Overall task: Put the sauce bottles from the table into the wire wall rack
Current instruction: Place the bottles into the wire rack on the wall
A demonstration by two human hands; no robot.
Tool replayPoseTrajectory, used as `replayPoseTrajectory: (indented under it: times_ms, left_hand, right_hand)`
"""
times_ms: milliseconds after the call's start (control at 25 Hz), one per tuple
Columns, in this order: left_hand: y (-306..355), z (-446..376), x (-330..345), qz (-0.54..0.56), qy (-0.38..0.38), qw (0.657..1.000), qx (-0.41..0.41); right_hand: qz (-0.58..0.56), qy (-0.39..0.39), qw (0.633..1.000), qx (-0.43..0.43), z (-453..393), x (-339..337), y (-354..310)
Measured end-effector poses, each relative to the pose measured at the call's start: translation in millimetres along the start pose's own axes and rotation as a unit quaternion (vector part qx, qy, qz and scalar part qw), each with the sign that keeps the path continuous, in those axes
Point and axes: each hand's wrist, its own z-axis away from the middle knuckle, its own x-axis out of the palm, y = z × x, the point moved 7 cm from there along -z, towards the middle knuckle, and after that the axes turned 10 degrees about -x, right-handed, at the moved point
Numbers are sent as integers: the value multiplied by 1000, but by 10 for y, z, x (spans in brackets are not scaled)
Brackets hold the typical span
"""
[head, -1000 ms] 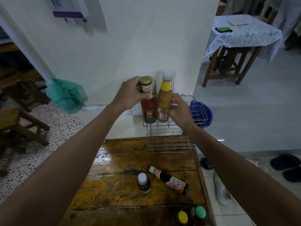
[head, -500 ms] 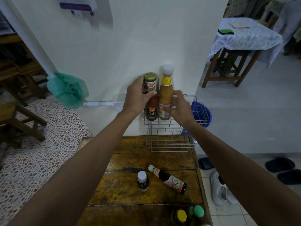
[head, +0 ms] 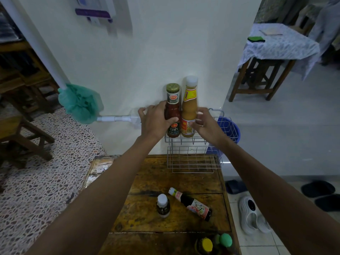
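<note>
Two hands steadying bottles in the wire rack (head: 195,140): left hand (head: 156,122) gripping the red sauce bottle (head: 172,115), right hand (head: 204,124) pinching the yellow sauce bottle (head: 189,111). Risking, on careless release, tall bottles tipping over the low front wire onto the table (head: 165,181).

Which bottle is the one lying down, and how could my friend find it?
Look at the wooden table below the wire wall rack. Near its middle, right of a small upright bottle with a white cap, lies a dark sauce bottle. It is the only bottle on its side, with a red picture label and its cap pointing toward the rack.
</note>
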Motion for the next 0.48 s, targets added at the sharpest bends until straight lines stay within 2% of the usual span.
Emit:
replayPoseTrajectory:
  times_ms: [120,280,360,480]
  left_hand:
    - [-23,33,25,-4,8,1000,-1]
    - [-47,51,40,-10,-9,1000,5]
    - [-58,58,51,-13,-14,1000,8]
    - [-69,65,61,0,-9,1000,5]
  right_hand:
    - [7,11,1000,7,28,22,-59]
    - [53,68,996,-24,65,1,-164]
    - [55,63,996,-28,80,-23,-142]
    - [53,16,998,-25,102,-70,-108]
